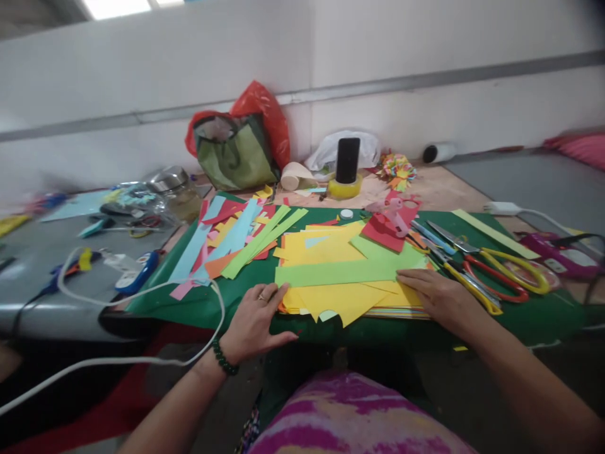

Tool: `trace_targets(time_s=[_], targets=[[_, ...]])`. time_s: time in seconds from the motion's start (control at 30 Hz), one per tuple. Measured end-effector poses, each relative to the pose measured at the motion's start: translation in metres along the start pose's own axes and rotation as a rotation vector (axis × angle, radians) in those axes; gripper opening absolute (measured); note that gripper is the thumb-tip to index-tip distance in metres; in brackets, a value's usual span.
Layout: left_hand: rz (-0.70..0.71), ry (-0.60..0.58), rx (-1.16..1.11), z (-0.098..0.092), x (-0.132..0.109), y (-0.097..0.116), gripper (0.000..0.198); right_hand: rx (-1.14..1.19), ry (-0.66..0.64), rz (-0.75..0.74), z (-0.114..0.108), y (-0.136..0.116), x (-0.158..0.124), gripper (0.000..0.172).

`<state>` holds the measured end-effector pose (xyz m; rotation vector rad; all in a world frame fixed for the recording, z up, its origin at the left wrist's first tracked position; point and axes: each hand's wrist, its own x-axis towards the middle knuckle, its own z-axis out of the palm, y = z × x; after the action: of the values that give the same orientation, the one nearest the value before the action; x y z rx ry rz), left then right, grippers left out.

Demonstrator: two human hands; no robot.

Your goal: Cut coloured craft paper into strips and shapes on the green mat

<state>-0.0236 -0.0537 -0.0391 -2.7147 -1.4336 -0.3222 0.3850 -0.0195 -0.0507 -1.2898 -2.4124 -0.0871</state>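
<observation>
Both your hands are at the light green strip [335, 273], one at each end, in the centre of the frame!
And there's your left hand [258, 315], lower centre-left, thumb spread well away from the fingers, fingertips at the strip's left end, nothing pinched; over to your right hand [439, 296], right of centre, its fingers laid straight across the strip's right end, thumb out of sight, so I cannot tell whether it grips anything. The strip lies across the stacked yellow sheets [343, 302], all on the green mat [163, 299]. Just above, red paper [382, 232]; left of centre, a jumble of coloured strips [239, 233]; right of centre, red-handled scissors [503, 291] beside a yellow-handled pair [517, 268]. Upper centre, a black phone [347, 161] stands upright at a yellow tape roll [343, 188].
</observation>
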Motion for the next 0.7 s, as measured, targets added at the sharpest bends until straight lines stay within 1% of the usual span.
trace_targets(time_s=[0.13, 0.23, 0.3, 0.37, 0.43, 0.47, 0.53, 0.6, 0.63, 0.67, 0.7], targets=[[-0.006, 0.029, -0.013, 0.004, 0.0, -0.003, 0.083, 0.018, -0.048, 0.068, -0.002, -0.003, -0.003, 0.045], [0.005, 0.04, -0.013, 0.006, -0.001, -0.01, 0.08, 0.054, -0.041, 0.104, -0.001, -0.005, -0.003, 0.048], [0.003, 0.04, -0.005, 0.004, -0.003, -0.017, 0.079, 0.072, -0.019, 0.111, 0.001, -0.006, -0.004, 0.047], [0.009, 0.023, 0.011, -0.005, -0.004, -0.025, 0.075, 0.076, 0.005, 0.102, 0.002, -0.01, -0.004, 0.045], [0.004, 0.001, 0.028, -0.021, -0.002, -0.029, 0.065, 0.072, 0.045, 0.093, 0.0, -0.014, -0.005, 0.043], [-0.023, 0.007, 0.046, -0.031, 0.002, -0.028, 0.057, 0.064, 0.077, 0.098, -0.002, -0.015, -0.006, 0.042], [-0.15, 0.091, 0.092, -0.052, 0.016, -0.019, 0.051, 0.024, 0.165, 0.149, -0.01, -0.016, -0.008, 0.037], [-0.189, 0.145, 0.101, -0.068, 0.039, 0.002, 0.051, -0.064, 0.25, 0.288, -0.021, -0.013, -0.011, 0.032], [-0.168, 0.137, 0.098, -0.072, 0.054, 0.016, 0.05, -0.12, 0.267, 0.387, -0.027, -0.01, -0.013, 0.031], [-0.117, 0.118, 0.104, -0.074, 0.071, 0.031, 0.051, -0.174, 0.255, 0.496, -0.032, -0.006, -0.015, 0.031], [-0.071, 0.057, 0.118, -0.073, 0.088, 0.046, 0.05, -0.218, 0.213, 0.612, -0.036, -0.002, -0.016, 0.032]])
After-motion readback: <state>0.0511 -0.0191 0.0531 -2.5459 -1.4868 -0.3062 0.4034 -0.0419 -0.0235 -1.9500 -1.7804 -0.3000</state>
